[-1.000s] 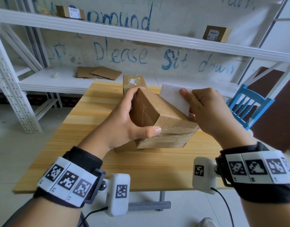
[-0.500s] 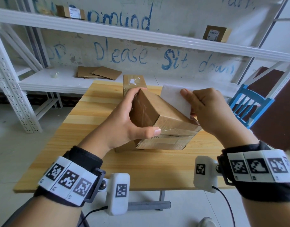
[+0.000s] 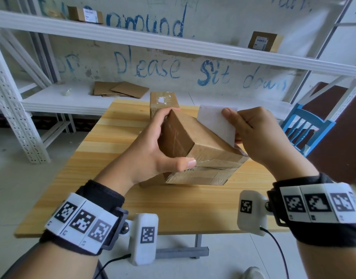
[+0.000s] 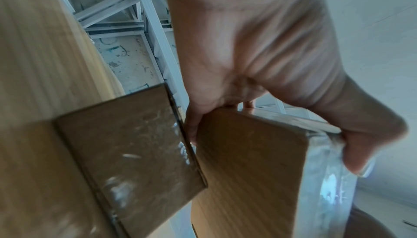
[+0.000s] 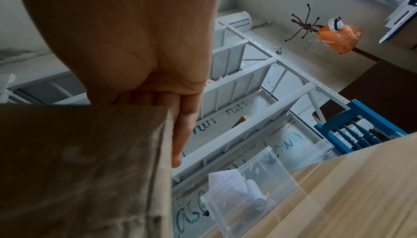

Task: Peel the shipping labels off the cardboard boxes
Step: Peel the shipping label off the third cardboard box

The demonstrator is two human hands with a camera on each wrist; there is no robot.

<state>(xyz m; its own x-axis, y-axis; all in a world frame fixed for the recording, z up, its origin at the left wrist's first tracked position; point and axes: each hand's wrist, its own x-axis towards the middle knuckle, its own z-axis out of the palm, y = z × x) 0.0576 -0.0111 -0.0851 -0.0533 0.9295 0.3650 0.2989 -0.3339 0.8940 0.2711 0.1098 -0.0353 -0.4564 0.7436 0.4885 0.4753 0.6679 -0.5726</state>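
Note:
A taped cardboard box (image 3: 195, 141) is tilted up above the wooden table (image 3: 173, 208). My left hand (image 3: 153, 150) grips its left end, thumb on the near taped edge, fingers over the far edge. My right hand (image 3: 251, 133) pinches a white shipping label (image 3: 215, 121) that stands half peeled off the box's top, its lower edge still at the box. In the left wrist view my left hand (image 4: 259, 81) clasps the box (image 4: 248, 170). In the right wrist view my right hand (image 5: 144, 63) shows behind the box (image 5: 79, 170).
A second box (image 3: 164, 102) with label residue stands on the table's far side. A clear plastic bin (image 5: 248, 193) holds peeled label scraps. Labelled boxes (image 3: 264, 41) sit on the white shelving, flat cardboard (image 3: 120, 89) on the lower shelf. A blue chair (image 3: 306, 129) stands to the right.
My right hand has pulled the label a little further up and to the right, and the box has shifted slightly with it. The left hand keeps its grip.

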